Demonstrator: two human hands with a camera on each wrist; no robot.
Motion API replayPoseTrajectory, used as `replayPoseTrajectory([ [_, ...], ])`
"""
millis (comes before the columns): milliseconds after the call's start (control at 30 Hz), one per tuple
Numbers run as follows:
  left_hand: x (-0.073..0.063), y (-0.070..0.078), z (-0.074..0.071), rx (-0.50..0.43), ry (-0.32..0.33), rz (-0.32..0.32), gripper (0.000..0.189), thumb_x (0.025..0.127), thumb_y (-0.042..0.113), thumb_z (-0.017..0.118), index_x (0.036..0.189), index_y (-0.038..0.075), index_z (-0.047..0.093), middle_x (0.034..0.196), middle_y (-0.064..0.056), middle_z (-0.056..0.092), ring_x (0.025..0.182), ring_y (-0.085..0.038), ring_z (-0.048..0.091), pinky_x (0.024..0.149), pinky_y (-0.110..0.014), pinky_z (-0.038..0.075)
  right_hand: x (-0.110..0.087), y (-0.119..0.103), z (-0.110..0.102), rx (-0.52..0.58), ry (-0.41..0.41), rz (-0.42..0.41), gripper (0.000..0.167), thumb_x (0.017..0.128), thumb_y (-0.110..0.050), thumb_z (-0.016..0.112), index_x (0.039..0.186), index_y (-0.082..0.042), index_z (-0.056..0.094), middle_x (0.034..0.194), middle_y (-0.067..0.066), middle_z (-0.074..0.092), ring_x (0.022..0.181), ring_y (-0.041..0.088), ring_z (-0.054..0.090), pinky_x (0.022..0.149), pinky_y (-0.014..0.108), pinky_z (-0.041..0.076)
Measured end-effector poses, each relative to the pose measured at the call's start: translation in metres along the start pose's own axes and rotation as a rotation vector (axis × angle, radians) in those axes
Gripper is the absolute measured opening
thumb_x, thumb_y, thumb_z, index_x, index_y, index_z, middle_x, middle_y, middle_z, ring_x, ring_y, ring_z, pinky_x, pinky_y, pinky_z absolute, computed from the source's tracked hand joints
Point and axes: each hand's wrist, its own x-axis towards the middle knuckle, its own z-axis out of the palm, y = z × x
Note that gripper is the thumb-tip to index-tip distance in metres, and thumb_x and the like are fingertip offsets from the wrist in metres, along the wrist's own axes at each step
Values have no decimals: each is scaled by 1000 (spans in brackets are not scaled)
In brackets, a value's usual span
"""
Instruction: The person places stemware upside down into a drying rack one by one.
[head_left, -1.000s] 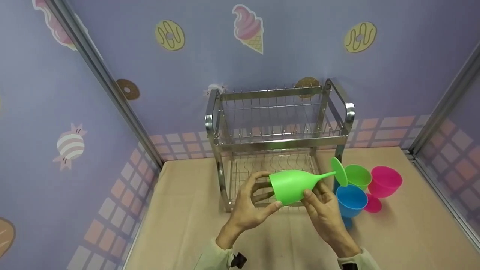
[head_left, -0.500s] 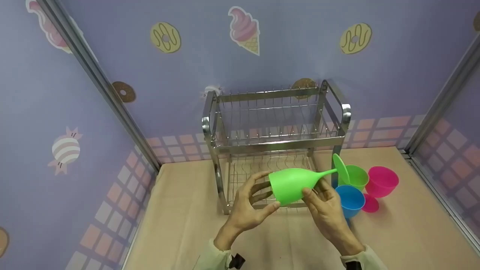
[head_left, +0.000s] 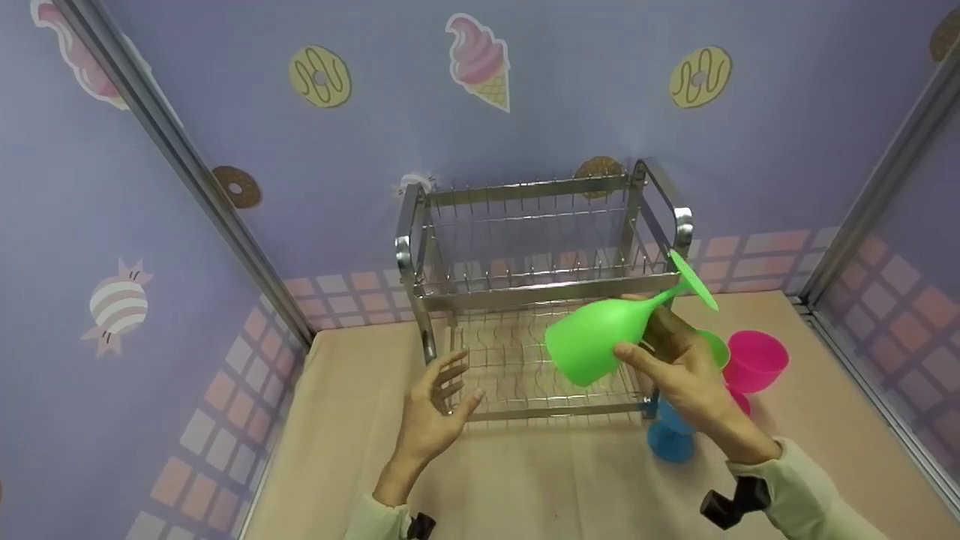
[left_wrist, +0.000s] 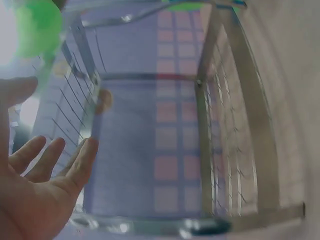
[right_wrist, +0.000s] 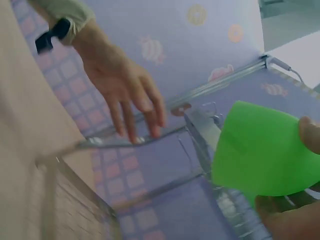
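In the head view a bright green plastic goblet (head_left: pixel 596 341) is held tilted in front of the rack, its mouth toward the lower left and its round foot at the upper right. My right hand (head_left: pixel 682 367) grips it where the bowl meets the stem, thumb on the near side. The right wrist view shows the green bowl (right_wrist: pixel 265 150) large, with fingertips at its edge. Off to the left, my left hand (head_left: pixel 435 412) holds nothing, its fingers loosely bent, near the rack's front left post. In the left wrist view that hand (left_wrist: pixel 45 185) appears palm up beside the rack.
A two-tier metal dish rack (head_left: pixel 547 289) stands against the patterned wall. On the cloth-covered table to its right are a pink goblet (head_left: pixel 757 360), another green goblet (head_left: pixel 716 349) and a blue goblet (head_left: pixel 671 441), partly hidden by my right hand and forearm.
My left hand has let go of the green goblet's rim and moved left. The right hand has raised the goblet and tilted its foot higher.
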Motion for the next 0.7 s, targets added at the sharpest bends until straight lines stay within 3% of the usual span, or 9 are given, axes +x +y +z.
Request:
replayPoseTrajectory([
  [133,-3,-19,-17,143,90,-8,55,92,8,83,142,0,61,141,-21,66,126,-45,67,103,-57,60,14,-23,-11,-151,-89,-56,62,97,11,69,155,2,49,142,14,67,130,15,68,104,30,59],
  [300,-2,-35,-31,193,170,-48,50,92,3,82,137,-6,62,135,-27,66,122,-50,67,98,-62,61,34,-53,-17,-273,-169,-89,62,98,7,71,155,2,48,143,20,65,126,14,70,103,25,59],
  [500,5,-45,-35,212,202,-164,50,94,5,80,140,-5,61,138,-27,64,118,-50,70,95,-61,63,66,-94,-21,-450,-254,-97,60,98,-2,76,152,2,50,143,18,65,132,36,67,101,23,58],
  [700,11,-50,-32,188,195,-259,47,96,1,76,140,-7,62,138,-28,66,112,-49,73,93,-57,65,98,-126,-26,-569,-282,-73,56,99,-9,77,148,1,53,143,18,65,136,43,63,109,44,56],
])
